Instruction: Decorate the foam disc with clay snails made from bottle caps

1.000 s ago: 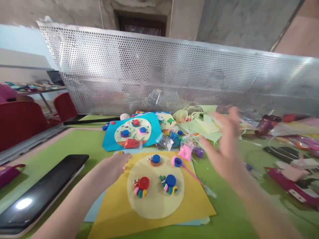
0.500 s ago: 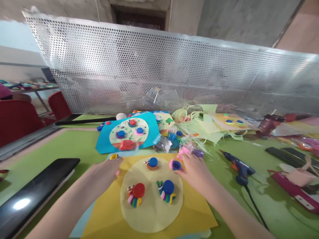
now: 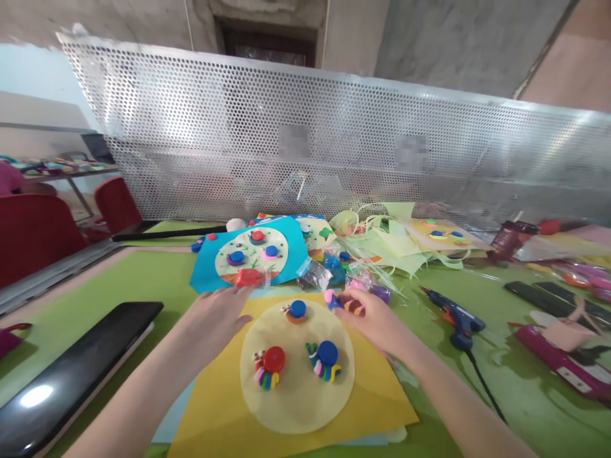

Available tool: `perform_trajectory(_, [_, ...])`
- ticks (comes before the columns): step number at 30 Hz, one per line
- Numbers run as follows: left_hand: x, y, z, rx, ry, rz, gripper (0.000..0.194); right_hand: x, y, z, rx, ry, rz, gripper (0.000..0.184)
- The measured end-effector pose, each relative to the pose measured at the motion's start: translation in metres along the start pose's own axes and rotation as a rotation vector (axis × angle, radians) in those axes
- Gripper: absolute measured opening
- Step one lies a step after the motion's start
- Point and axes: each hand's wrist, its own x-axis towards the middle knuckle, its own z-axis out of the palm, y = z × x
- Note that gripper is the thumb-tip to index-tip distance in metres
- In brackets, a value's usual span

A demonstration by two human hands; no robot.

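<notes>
Right hand: fingers bunched on small pink-and-blue piece, by upper right of yellow sheet. Left hand: over sheet's upper left, thumb apart from fingers, fingertips near red packet; can't tell if gripping anything. Pale circle on yellow sheet carries three cap-shelled figures: red-capped figure lower left, large blue-capped figure lower right, small blue-capped figure at top. Behind: blue sheet, decorated, packet on its near edge. Right: glue gun, lying on green tabletop. Left: glossy black device. Far back: perforated metal panel.
</notes>
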Motion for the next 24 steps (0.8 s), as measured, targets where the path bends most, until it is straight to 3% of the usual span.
perform_trajectory(2, [0.001, 0.022, -0.008, -0.029, -0.024, 0.035, 0.049, -0.001, -0.006, 0.001, 0.211, -0.142, -0.004, 0.045])
perform_trajectory(5, [-0.003, 0.048, -0.014, -0.303, -0.100, 0.093, 0.066, -0.002, -0.020, 0.007, 0.431, -0.322, -0.002, 0.055])
perform_trajectory(11, [-0.007, 0.052, -0.002, -0.709, -0.167, 0.232, 0.072, 0.001, -0.042, 0.022, 0.870, -0.609, 0.078, 0.048])
perform_trajectory(15, [-0.006, 0.053, 0.003, -0.849, -0.184, 0.214, 0.067, 0.001, -0.039, 0.030, 0.897, -0.542, 0.028, 0.049])
perform_trajectory(24, [-0.008, 0.062, 0.008, -0.916, -0.093, 0.185, 0.070, -0.011, -0.028, 0.036, 0.671, -0.423, -0.092, 0.057])
